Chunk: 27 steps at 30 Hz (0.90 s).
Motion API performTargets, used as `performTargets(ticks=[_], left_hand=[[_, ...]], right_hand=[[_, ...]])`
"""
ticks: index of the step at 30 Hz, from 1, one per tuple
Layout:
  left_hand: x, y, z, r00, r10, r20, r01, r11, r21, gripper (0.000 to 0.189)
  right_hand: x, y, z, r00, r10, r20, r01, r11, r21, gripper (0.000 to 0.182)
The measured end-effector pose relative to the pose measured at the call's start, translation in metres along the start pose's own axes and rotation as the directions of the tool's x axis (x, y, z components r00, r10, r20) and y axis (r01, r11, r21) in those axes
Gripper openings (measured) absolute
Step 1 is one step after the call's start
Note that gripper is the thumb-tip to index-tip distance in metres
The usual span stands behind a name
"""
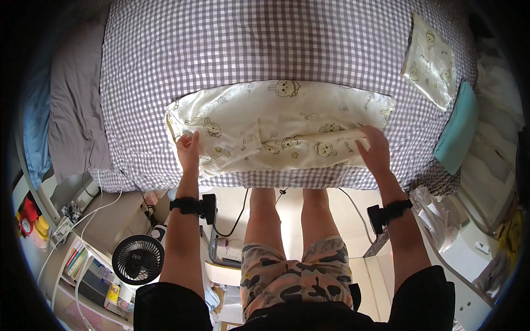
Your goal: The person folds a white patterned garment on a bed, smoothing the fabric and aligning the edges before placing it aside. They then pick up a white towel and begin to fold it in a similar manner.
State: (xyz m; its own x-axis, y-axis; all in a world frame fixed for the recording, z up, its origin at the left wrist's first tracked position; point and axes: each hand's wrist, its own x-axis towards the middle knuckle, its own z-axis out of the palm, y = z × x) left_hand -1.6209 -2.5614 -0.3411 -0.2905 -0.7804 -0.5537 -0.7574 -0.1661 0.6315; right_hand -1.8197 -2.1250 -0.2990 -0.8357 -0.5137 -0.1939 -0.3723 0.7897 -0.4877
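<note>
A cream cloth (285, 111) with a satin sheen and printed cartoon rabbits lies partly folded along the near edge of the bed. Its near part is turned over in a loose flap with a slanting crease. Over the cloth's left end is my left hand (189, 151), fingers loosely curled and thumb apart; I see nothing held in it. My right hand (376, 147) rests at the right end of the flap, thumb and fingers spread on the fabric. Each wrist wears a black strap with a small device.
A checked bedsheet (248, 45) covers the bed. At the right lie a folded piece of matching cloth (430, 62) and a teal cushion (457, 128). Grey bedding (76, 99) lies at the left. Below stand a black fan (138, 260), shelves (74, 285) and loose cables (236, 229).
</note>
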Motion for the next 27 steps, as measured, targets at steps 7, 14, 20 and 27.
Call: performTargets(ticks=[7,14,20,27], left_hand=[[-0.027,-0.050,0.008,0.996,0.045,-0.077,-0.035,0.991,0.127,0.057],[-0.038,-0.055,0.018,0.999,-0.047,-0.003,0.047,0.990,0.131,0.046],[-0.042,-0.045,0.014,0.978,-0.134,0.162,0.132,0.991,0.026,0.032],[-0.032,-0.055,0.003,0.990,-0.130,0.047,0.124,0.986,0.111,0.025]], right_hand=[[0.003,0.020,-0.006,0.890,0.329,0.316,-0.270,0.938,-0.216,0.026],[-0.020,0.064,0.003,0.791,0.494,0.361,-0.588,0.776,0.227,0.032],[-0.005,0.112,0.045,0.712,0.673,0.200,-0.669,0.564,0.483,0.037],[0.012,0.128,0.028,0.585,0.810,-0.039,-0.686,0.520,0.508,0.021]])
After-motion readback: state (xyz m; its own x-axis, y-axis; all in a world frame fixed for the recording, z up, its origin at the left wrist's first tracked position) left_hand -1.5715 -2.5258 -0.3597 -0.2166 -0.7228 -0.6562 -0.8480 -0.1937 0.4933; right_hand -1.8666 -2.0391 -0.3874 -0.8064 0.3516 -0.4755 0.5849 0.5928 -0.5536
